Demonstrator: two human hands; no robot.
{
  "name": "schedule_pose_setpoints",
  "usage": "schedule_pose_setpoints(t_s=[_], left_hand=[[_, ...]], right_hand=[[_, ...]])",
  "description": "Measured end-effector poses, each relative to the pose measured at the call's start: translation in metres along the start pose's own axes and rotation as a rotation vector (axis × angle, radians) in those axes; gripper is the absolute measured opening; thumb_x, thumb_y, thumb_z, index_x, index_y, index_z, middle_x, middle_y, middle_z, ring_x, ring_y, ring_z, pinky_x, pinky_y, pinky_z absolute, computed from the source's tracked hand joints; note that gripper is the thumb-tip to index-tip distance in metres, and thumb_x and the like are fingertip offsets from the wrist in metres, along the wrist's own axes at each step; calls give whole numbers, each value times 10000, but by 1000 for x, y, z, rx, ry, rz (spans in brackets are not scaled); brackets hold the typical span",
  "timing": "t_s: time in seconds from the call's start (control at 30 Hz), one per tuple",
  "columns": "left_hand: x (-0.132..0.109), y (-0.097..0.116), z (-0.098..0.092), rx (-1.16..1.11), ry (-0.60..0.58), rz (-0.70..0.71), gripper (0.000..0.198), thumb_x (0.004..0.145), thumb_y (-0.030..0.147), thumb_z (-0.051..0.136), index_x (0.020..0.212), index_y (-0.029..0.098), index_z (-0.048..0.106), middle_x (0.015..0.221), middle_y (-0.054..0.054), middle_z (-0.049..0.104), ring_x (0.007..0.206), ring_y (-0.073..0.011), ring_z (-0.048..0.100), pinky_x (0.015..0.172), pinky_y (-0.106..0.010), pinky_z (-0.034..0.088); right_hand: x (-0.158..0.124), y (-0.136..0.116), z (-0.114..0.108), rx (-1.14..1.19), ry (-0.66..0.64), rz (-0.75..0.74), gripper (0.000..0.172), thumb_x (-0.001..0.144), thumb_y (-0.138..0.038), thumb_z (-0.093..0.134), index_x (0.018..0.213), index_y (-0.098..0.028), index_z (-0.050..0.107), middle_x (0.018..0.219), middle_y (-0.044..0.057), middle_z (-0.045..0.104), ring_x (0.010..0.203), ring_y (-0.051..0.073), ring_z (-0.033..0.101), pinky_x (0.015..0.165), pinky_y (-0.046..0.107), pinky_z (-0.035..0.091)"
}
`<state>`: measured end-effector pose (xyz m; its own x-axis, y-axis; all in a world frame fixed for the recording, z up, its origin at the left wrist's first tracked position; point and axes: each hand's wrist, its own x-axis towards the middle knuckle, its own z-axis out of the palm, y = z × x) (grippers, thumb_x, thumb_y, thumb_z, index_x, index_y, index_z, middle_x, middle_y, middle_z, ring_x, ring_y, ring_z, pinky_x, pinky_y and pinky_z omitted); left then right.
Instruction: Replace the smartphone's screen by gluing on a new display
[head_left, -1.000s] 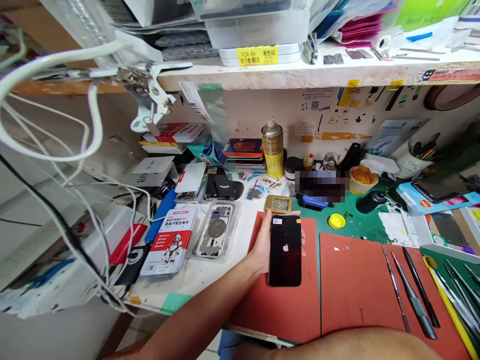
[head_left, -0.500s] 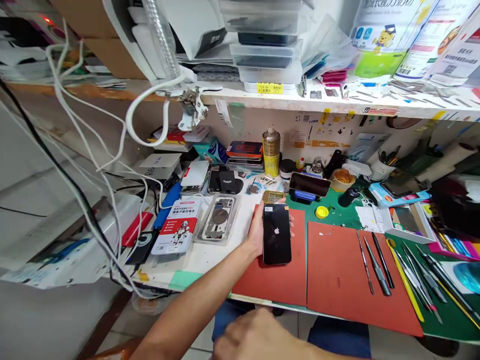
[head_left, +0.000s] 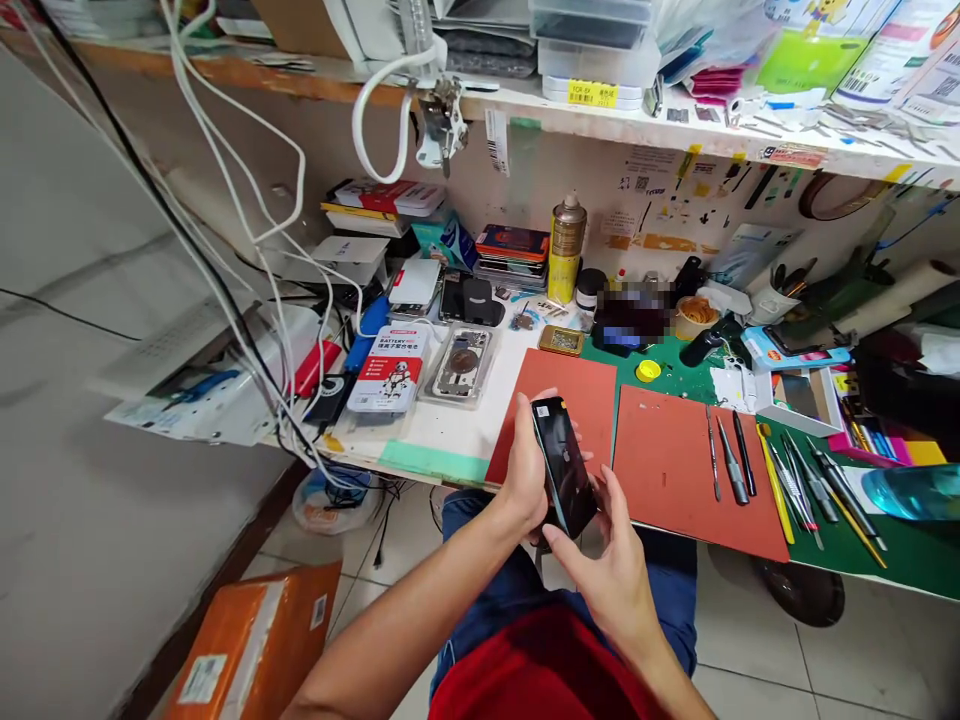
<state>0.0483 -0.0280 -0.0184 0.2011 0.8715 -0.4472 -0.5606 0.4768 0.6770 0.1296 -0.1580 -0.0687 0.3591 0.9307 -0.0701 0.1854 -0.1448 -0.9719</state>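
Head view: standing close by, I see the dark phone (head_left: 566, 472) raised in both hands' reach, tilted, over the near edge of the left red mat (head_left: 581, 376) and partly over the person's lap. Its lit screen shows a small pale logo, and I'd guess the slant is there to give the eyes a better look at the glass. The left hand (head_left: 529, 478) does the carrying: its palm and thumb lie along the phone's left side, with fingers wrapped behind and showing past the right edge, a clasp that leaves most of the screen uncovered. The right hand (head_left: 611, 575) is at the lower end, thumb and fingers parted to either side of it, perhaps to steady that end; whether they actually pinch it, I cannot tell. On the right red mat (head_left: 667, 470) a metal pick (head_left: 713, 455), a grey-handled tool (head_left: 733, 468) and a black tool (head_left: 743, 450) lie side by side, presumably so any one can be picked up without hunting. Tweezers (head_left: 796, 490) lie beyond them on the green mat (head_left: 930, 552). Off to the left, a clear case (head_left: 457, 402) cradles a phone housing (head_left: 459, 365), likely to protect it, next to a battery box (head_left: 388, 375). A small metal tray (head_left: 562, 352) sits behind the left mat, probably to stop little bits straying.
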Motion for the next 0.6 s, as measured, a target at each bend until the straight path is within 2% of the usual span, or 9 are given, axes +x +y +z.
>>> schedule_pose_setpoints(t_s=[0.13,0.27,0.3,0.37,0.43,0.5,0.53,0.57,0.6], left_hand=[[-16,-4,-3,104,7,7,721,947,822,526,1430,294,610,883,-25,709,661,-174,704,581,-275,588],[-27,4,-1,209,-11,30,730,945,835,513,1426,298,627,965,-52,722,820,-204,730,707,-306,617],[-29,7,-3,245,-29,46,724,956,830,497,1430,299,632,1011,-67,731,882,-213,736,752,-313,618],[-36,11,-18,354,-25,169,671,994,776,499,1449,301,631,1139,-92,741,1004,-217,732,841,-314,606],[-46,10,-50,544,105,404,583,1023,679,551,1453,292,625,1170,-89,744,1008,-199,721,865,-302,588],[-58,2,-98,861,336,530,533,1042,666,501,1349,264,671,804,-6,701,708,-163,665,728,-287,562],[-63,-5,-125,921,408,509,482,1033,647,532,1216,242,721,691,18,643,625,-157,617,709,-293,547],[-67,-13,-152,953,450,474,438,1020,615,577,1132,223,736,691,11,644,625,-164,612,720,-308,546],[-69,-22,-177,983,491,431,391,1007,576,619,1087,213,738,775,-16,691,685,-178,640,758,-327,556]], right_hand=[[0,-1,-7,195,-68,106,955,799,-501,888,1604,-233,452,1524,171,634,1388,315,648,1173,511,542],[-1,-3,-11,456,-141,206,901,721,-452,954,1506,-239,566,1496,163,654,1360,319,669,1188,530,524],[-2,-3,-12,508,-152,236,886,704,-443,968,1480,-238,592,1469,163,673,1339,326,682,1171,536,537],[-3,-4,-14,581,-172,295,867,685,-430,984,1450,-242,623,1407,156,710,1288,330,709,1131,532,568],[-4,-4,-15,626,-184,340,862,677,-414,995,1444,-261,634,1380,136,725,1259,316,721,1119,505,577],[-4,-6,-16,652,-188,370,879,653,-390,1013,1441,-277,640,1375,118,728,1258,305,717,1141,482,560],[-4,-7,-16,659,-190,383,893,641,-379,1022,1443,-281,640,1375,114,728,1262,305,713,1151,480,551],[-3,-8,-17,663,-191,393,907,630,-373,1028,1445,-282,639,1374,113,727,1267,308,710,1157,481,545],[-3,-8,-17,665,-195,401,920,622,-369,1033,1448,-281,637,1373,113,726,1271,311,706,1159,483,542]])
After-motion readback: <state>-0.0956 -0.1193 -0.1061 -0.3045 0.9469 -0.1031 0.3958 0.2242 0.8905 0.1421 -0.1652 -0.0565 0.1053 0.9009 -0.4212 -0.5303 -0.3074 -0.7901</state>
